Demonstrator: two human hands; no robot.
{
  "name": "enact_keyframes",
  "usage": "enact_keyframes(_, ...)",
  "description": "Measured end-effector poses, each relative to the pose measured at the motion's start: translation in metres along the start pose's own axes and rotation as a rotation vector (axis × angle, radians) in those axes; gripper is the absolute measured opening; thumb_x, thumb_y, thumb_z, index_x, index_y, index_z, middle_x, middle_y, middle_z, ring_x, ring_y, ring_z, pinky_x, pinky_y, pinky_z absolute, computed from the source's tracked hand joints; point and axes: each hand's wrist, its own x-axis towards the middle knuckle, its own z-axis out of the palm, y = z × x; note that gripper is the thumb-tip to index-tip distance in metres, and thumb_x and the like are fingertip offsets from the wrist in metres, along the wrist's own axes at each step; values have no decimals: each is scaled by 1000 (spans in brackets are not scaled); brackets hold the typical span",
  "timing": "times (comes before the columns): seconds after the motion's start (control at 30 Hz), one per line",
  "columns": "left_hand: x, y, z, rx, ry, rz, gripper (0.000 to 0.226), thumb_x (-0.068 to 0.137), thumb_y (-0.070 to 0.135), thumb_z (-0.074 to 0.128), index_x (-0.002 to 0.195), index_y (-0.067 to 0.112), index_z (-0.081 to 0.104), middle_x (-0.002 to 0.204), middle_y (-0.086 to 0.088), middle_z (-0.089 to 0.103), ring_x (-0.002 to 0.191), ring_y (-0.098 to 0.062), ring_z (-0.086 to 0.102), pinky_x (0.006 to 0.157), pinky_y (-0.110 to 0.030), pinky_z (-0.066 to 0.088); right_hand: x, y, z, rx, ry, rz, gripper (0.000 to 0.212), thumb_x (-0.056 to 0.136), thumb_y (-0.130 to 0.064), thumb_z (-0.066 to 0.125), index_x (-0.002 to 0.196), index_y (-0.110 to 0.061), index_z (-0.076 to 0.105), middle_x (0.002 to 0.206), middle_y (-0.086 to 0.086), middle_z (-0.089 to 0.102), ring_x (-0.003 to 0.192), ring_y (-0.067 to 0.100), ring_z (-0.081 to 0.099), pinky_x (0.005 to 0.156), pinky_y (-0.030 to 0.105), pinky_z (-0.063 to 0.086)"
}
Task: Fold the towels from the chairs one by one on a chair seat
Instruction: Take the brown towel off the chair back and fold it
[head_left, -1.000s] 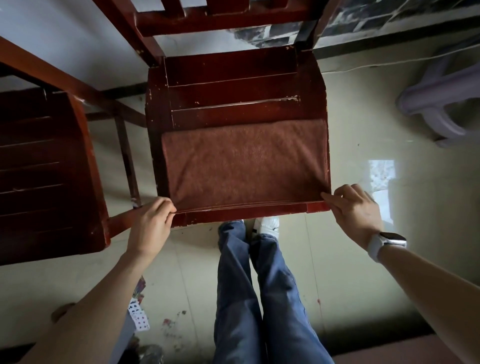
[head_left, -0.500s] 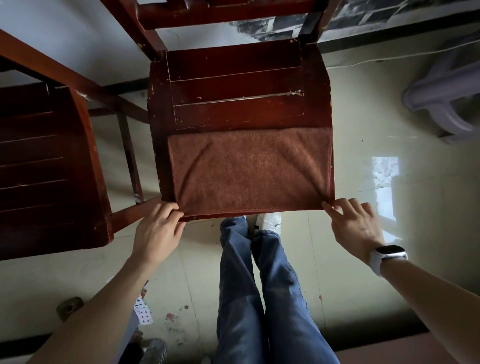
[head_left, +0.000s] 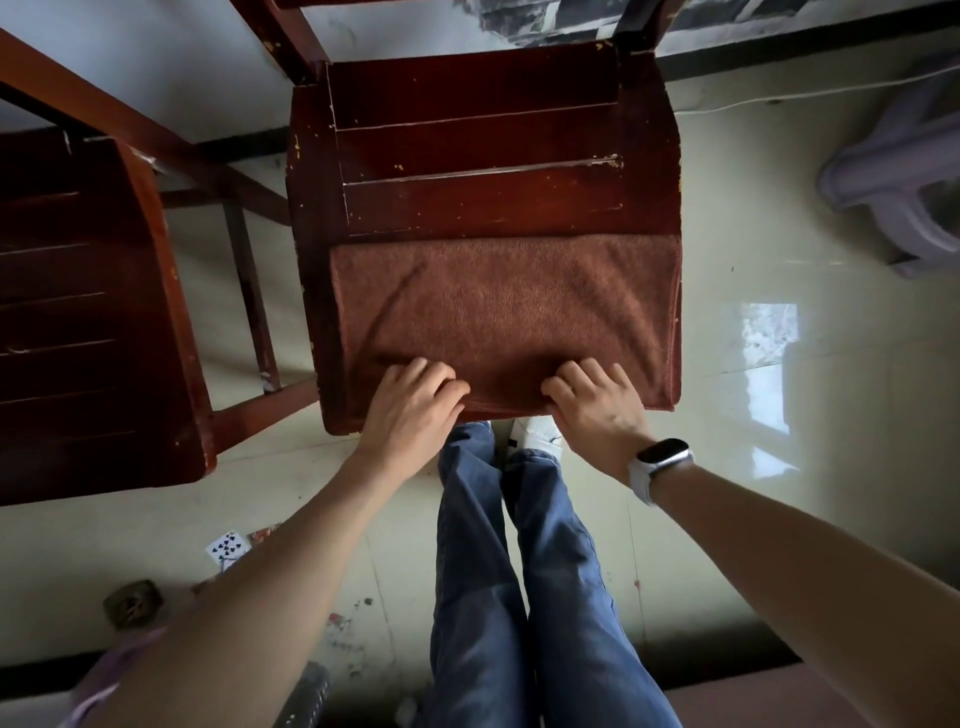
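Observation:
A brown towel (head_left: 509, 312) lies folded flat on the near half of the dark red wooden chair seat (head_left: 483, 135) in front of me. Its right edge runs along the seat's right side. My left hand (head_left: 415, 402) and my right hand (head_left: 595, 408) sit side by side at the middle of the towel's near edge. Both have their fingers curled over that edge and grip it, and the cloth bunches slightly in front of the knuckles. A watch is on my right wrist.
A second red wooden chair (head_left: 78, 312) stands close on the left, joined by rails. A pale plastic stool (head_left: 898, 171) is at the far right. My legs in jeans (head_left: 519, 571) stand below the seat. A playing card (head_left: 227, 545) lies on the tiled floor.
Both hands left the towel's near corners and moved inward to the middle of its near edge, where they now grip it. The view has moved closer to the seat.

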Motion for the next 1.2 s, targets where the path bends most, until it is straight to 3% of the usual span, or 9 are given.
enact_keyframes(0.27,-7,-2,-8,-75,36,53,13,73,9,72,86,10,71,79,-5,65,69,-22,61,59,-31,48,-3,8,-11,64,47,-115,14,65,-6,76,76,-11,68,71,4,64,59,24,59,53,32,46)
enact_keyframes(0.47,-4,-1,-2,-69,-144,16,14,72,19,75,82,11,71,77,-3,66,69,-22,62,56,-32,51,-5,1,-3,64,-127,-53,16,63,-14,77,76,-13,68,71,4,64,64,25,62,53,32,51)
enact_keyframes(0.53,2,0,-5,-99,-116,32,13,77,22,68,83,10,70,76,-4,66,69,-22,61,57,-31,51,-2,-1,-7,124,-91,-29,5,73,-16,67,74,-11,67,70,5,63,64,27,60,54,32,49)
enact_keyframes(0.6,11,-2,-8,-48,-25,35,17,83,20,57,91,11,68,86,-5,66,76,-23,60,63,-32,49,9,-3,-13,122,4,-19,15,80,-16,52,77,-10,66,73,7,62,64,27,56,57,32,44)
enact_keyframes(0.67,26,-6,-9,42,46,-69,30,86,21,48,111,13,62,109,-9,64,96,-28,59,79,-38,47,28,-3,-16,56,94,26,26,80,-17,45,92,-10,68,84,10,63,72,28,57,64,34,44)
enact_keyframes(0.73,44,-8,-7,101,51,-200,43,88,27,42,129,15,49,134,-11,51,122,-32,48,97,-49,39,50,-3,-13,26,114,101,39,81,-16,43,114,-8,63,110,15,64,100,32,61,88,47,46)
enact_keyframes(0.8,61,-8,1,113,17,-255,52,90,32,39,139,18,36,148,-11,34,136,-34,30,107,-57,24,71,-4,-4,33,65,138,47,84,-17,43,129,-7,52,135,18,51,126,34,48,104,58,30)
enact_keyframes(0.93,76,-19,23,121,15,-315,59,90,42,35,144,26,22,154,-10,19,142,-35,12,110,-59,4,90,3,18,-10,10,164,53,88,-23,45,139,-17,38,147,19,33,137,35,30,109,60,16)
enact_keyframes(1.2,60,-41,29,103,51,-571,67,88,58,26,146,29,10,155,-15,8,142,-37,1,109,-60,-2,60,56,20,-60,-37,389,53,92,-37,29,144,-28,25,153,13,22,142,33,18,111,58,6)
